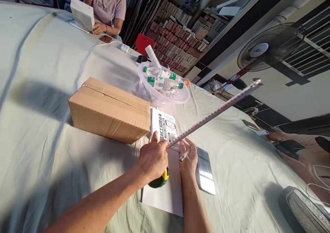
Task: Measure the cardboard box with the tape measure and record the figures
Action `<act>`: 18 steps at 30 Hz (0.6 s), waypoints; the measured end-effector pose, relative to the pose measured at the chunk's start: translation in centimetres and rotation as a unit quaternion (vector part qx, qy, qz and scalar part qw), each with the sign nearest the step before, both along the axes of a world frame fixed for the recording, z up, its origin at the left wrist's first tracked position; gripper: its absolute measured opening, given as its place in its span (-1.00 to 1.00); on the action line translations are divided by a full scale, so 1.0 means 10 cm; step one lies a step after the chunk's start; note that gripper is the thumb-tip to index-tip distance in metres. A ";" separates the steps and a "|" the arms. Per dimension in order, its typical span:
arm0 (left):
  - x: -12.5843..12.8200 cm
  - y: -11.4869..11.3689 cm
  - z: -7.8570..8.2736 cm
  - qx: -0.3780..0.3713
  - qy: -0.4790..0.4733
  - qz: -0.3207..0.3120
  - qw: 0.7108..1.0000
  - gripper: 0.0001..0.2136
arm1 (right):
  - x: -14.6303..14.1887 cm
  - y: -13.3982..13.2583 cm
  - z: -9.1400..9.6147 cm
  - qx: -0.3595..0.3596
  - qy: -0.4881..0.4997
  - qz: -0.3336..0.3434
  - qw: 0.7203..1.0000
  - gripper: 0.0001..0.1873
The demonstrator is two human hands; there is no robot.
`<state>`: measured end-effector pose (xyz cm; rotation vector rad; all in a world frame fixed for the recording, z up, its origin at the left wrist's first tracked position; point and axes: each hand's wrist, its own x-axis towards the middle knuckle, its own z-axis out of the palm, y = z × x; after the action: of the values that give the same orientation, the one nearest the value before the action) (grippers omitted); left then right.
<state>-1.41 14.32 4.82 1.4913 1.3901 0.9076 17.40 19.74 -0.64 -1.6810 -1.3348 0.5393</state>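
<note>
My left hand (154, 159) is closed around a green and yellow tape measure (159, 182), its case mostly hidden under the palm. From it the extended metal blade (206, 119) slants up and to the right, its end hook in the air. Close beside it, my right hand (189, 155) pinches a slim, pale, pen-like stick (184, 155). Both hands are over white paper (165, 200), beyond which a printed sheet (164, 124) with large black characters shows. A closed brown cardboard box (109, 109) sits to the left. A glossy dark flat device (205, 171) lies right of my right hand.
A translucent basin (165, 98) of plastic bottles stands beyond the box. Across the cloth-covered table, a person (107, 9) handles a white box (82, 14). Another person's arm (281, 138) is at the right edge, near a grey case (306, 205). A fan (260, 50) stands behind.
</note>
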 end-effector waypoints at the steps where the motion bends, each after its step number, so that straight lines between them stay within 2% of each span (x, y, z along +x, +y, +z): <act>1: -0.02 0.02 -0.01 -0.007 -0.020 0.009 1.000 -0.89 | 0.01 0.00 -0.01 0.004 0.008 0.002 1.000 -0.44; 7: -0.17 0.16 -0.12 -0.031 -0.134 0.050 0.989 -0.85 | 0.10 0.01 -0.02 0.006 0.122 0.000 0.992 -0.43; 10: -0.24 0.22 -0.24 -0.040 -0.176 0.050 0.982 -0.82 | 0.16 0.04 0.05 -0.035 0.151 -0.008 0.988 -0.46; 13: -0.30 0.25 -0.33 -0.063 -0.223 0.036 0.972 -0.80 | 0.21 0.16 0.15 -0.093 0.148 0.019 0.985 -0.40; 15: -0.34 0.26 -0.34 -0.110 -0.287 0.017 0.952 -0.82 | 0.23 0.31 0.19 -0.125 0.133 0.042 0.982 -0.33; 18: -0.38 0.25 -0.30 -0.203 -0.387 -0.014 0.900 -0.82 | 0.19 0.62 0.20 -0.146 0.074 0.056 0.985 -0.34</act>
<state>-5.26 16.87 1.79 0.6974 0.8755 0.9683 19.29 25.92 1.39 -1.7657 -1.2934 0.9465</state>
